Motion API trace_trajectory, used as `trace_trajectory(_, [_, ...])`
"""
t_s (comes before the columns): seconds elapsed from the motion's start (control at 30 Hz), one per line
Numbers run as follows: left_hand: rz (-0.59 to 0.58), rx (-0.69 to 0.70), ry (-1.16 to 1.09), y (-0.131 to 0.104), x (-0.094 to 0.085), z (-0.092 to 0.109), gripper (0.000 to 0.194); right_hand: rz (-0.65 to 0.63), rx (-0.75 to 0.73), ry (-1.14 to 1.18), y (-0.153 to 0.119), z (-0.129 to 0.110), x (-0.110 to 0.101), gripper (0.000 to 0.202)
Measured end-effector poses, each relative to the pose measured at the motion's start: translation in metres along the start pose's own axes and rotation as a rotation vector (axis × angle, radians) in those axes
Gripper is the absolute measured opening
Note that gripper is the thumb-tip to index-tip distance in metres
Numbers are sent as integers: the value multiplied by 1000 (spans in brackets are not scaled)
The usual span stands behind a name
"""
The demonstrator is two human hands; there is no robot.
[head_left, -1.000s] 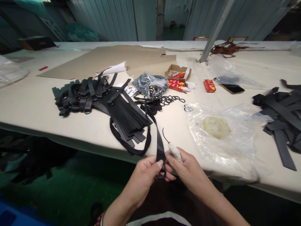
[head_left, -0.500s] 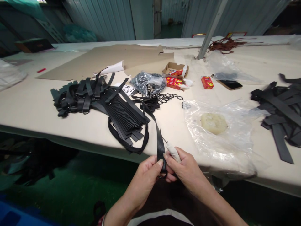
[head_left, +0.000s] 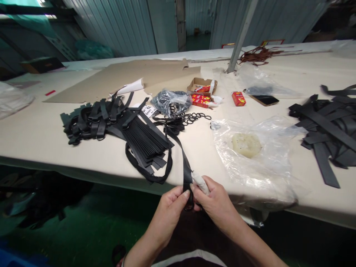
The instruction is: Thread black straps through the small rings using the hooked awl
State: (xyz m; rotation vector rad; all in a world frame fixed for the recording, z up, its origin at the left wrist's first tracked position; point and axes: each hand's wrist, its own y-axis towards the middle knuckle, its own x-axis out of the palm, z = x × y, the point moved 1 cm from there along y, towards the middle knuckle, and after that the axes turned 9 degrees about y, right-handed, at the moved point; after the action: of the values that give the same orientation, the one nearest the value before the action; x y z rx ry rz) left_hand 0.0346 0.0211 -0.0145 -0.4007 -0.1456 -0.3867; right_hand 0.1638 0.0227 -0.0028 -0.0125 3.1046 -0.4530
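Note:
Just off the table's front edge, my left hand (head_left: 170,205) is closed on the end of a black leather strap (head_left: 186,167), pinching it with the thumb on top. A black ring (head_left: 189,208) shows at that end, below the thumbs. My right hand (head_left: 216,195) grips a white-handled awl (head_left: 200,182), and its thumb also presses on the strap beside my left thumb. The awl's thin metal tip cannot be made out against the strap. From my hands the strap runs up onto the table toward a heap of black rings (head_left: 194,118).
Left of the strap lie stacked black strips (head_left: 144,135) and finished-looking ringed straps (head_left: 94,120). A yellowish wax-like block (head_left: 246,145) sits on clear plastic (head_left: 274,167) to the right. Beyond are red boxes (head_left: 238,99), a phone (head_left: 264,99), a metal post (head_left: 241,39) and more black straps (head_left: 330,126).
The view has shifted slightly. The awl's thin bent tip, seen apart from the strap before, is now hidden against it. Both hands keep their hold.

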Motion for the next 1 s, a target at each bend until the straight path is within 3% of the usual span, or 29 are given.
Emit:
trace_trajectory(0.37, [4, -82, 27, 3, -1, 0, 22, 14, 0, 86, -1, 5, 1, 17])
trace_trajectory(0.47, [70, -58, 45, 9, -2, 0, 28, 123, -192, -123, -1, 7, -2, 5])
trace_trajectory(0.6, [143, 35, 177, 18, -4, -2, 33, 202, -525, -418, -2, 9, -6, 32])
trace_trajectory(0.77, [167, 183, 406, 31, -12, -6, 32, 220, -533, -342, -4, 0, -12, 21])
trace_trajectory(0.87, [208, 316, 515, 36, -4, 1, 29, 215, -544, -210, -8, -21, -29, 6])
trace_trajectory(1.0, [386, 550, 653, 37, 13, 12, 21, 520, -528, -69, -11, -44, -81, 24])
